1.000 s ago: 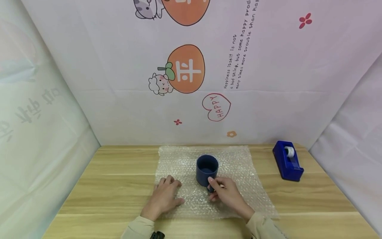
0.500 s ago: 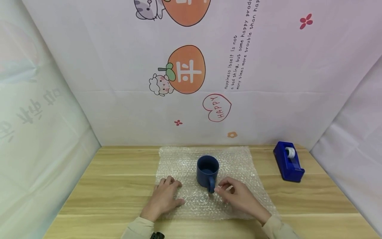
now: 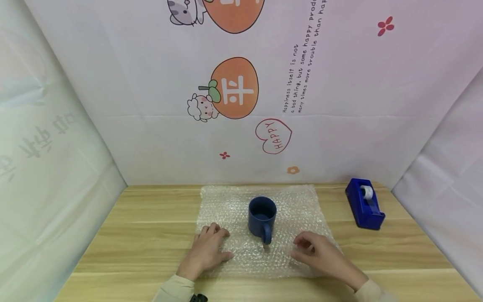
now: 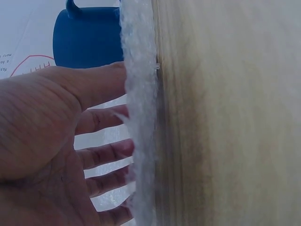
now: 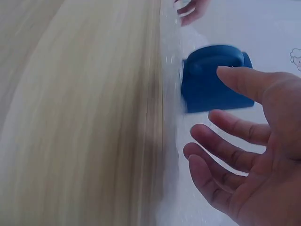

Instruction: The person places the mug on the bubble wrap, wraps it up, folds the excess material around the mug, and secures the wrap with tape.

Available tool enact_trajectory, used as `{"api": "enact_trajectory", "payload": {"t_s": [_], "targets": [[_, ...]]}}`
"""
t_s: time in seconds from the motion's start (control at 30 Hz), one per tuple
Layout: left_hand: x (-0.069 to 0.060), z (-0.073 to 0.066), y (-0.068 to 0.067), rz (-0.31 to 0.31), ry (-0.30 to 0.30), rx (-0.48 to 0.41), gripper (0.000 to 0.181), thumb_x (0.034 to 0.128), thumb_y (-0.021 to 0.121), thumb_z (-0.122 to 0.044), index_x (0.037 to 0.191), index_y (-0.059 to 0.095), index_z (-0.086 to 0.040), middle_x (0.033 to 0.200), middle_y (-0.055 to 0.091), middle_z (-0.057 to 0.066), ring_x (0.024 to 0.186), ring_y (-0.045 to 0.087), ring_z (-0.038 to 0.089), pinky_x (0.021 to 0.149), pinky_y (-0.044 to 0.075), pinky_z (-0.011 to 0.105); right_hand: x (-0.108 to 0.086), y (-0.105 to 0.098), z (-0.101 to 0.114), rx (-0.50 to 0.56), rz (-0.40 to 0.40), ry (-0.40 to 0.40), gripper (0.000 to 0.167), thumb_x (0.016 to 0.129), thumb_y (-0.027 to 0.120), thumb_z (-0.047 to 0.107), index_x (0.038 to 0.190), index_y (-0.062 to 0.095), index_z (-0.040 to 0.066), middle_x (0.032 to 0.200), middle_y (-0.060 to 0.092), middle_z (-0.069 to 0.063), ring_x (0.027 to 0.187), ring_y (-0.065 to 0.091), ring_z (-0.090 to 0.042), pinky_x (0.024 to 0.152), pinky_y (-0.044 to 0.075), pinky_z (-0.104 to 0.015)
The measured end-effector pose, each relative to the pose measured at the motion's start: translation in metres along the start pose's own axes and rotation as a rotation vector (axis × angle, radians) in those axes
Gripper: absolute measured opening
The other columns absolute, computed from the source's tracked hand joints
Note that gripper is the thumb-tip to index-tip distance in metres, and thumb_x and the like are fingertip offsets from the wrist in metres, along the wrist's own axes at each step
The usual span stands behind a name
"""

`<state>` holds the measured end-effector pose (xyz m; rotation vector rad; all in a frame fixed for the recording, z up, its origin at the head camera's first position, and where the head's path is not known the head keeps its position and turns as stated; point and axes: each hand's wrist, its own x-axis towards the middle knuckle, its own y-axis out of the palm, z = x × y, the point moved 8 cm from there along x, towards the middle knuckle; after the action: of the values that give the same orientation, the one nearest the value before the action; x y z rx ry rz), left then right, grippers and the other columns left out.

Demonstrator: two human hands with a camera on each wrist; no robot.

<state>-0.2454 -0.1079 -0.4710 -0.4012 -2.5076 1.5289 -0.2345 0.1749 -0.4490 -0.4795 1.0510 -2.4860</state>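
Observation:
A dark blue mug (image 3: 260, 222) stands upright near the middle of a bubble wrap sheet (image 3: 241, 262), its handle turned toward me. My left hand (image 3: 206, 251) rests on the sheet's left part with fingers spread, its fingertips touching the wrap in the left wrist view. Right of the mug, my right hand (image 3: 318, 255) hovers with loosely bent fingers and holds nothing. In the right wrist view a gap shows between thumb and fingers, with the mug (image 5: 214, 87) beyond them.
A blue tape dispenser (image 3: 365, 205) with a white roll sits at the table's back right. The wooden table (image 3: 143, 235) meets a printed white cloth wall (image 3: 170, 147) at the back, and plain cloth hangs on both sides.
My right hand has let go of the mug's handle and moved away to the right. The mug and my left hand stay where they were.

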Motion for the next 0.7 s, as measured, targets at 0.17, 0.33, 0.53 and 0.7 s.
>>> {"api": "enact_trajectory", "payload": {"t_s": [0.17, 0.33, 0.53, 0.7], "targets": [[0.000, 0.000, 0.000, 0.002, -0.001, -0.006, 0.048, 0.0818, 0.085, -0.037, 0.119, 0.068, -0.011, 0.125, 0.055, 0.013, 0.119, 0.049, 0.039, 0.092, 0.044, 0.061, -0.010, -0.012, -0.005, -0.167, -0.009, -0.025, 0.023, 0.093, 0.075, 0.035, 0.103, 0.070, 0.015, 0.101, 0.067, 0.007, 0.093, 0.065, -0.017, 0.078, 0.057, -0.037], [-0.001, 0.000, -0.001, -0.003, 0.002, -0.018, 0.049, 0.0815, 0.085, -0.037, 0.119, 0.068, -0.011, 0.126, 0.055, 0.013, 0.120, 0.049, 0.040, 0.094, 0.043, 0.063, -0.019, -0.021, -0.009, -0.289, 0.002, -0.028, 0.030, 0.091, 0.075, 0.045, 0.104, 0.070, 0.019, 0.103, 0.063, 0.009, 0.094, 0.063, -0.017, 0.078, 0.055, -0.039], [-0.002, 0.000, 0.000, -0.011, 0.009, -0.026, 0.050, 0.0803, 0.086, -0.037, 0.120, 0.068, -0.011, 0.126, 0.055, 0.013, 0.120, 0.049, 0.039, 0.092, 0.043, 0.061, -0.027, -0.023, -0.015, -0.328, 0.065, -0.034, 0.054, 0.074, 0.082, 0.061, 0.108, 0.070, 0.021, 0.112, 0.063, 0.005, 0.102, 0.060, -0.023, 0.085, 0.052, -0.051], [-0.002, 0.000, 0.000, -0.014, 0.012, -0.025, 0.050, 0.0803, 0.086, -0.037, 0.120, 0.068, -0.011, 0.125, 0.056, 0.012, 0.119, 0.049, 0.039, 0.091, 0.044, 0.061, -0.033, -0.023, -0.023, -0.346, 0.117, -0.040, 0.066, 0.063, 0.088, 0.061, 0.113, 0.069, 0.022, 0.115, 0.060, 0.004, 0.105, 0.059, -0.025, 0.085, 0.051, -0.054]]}}
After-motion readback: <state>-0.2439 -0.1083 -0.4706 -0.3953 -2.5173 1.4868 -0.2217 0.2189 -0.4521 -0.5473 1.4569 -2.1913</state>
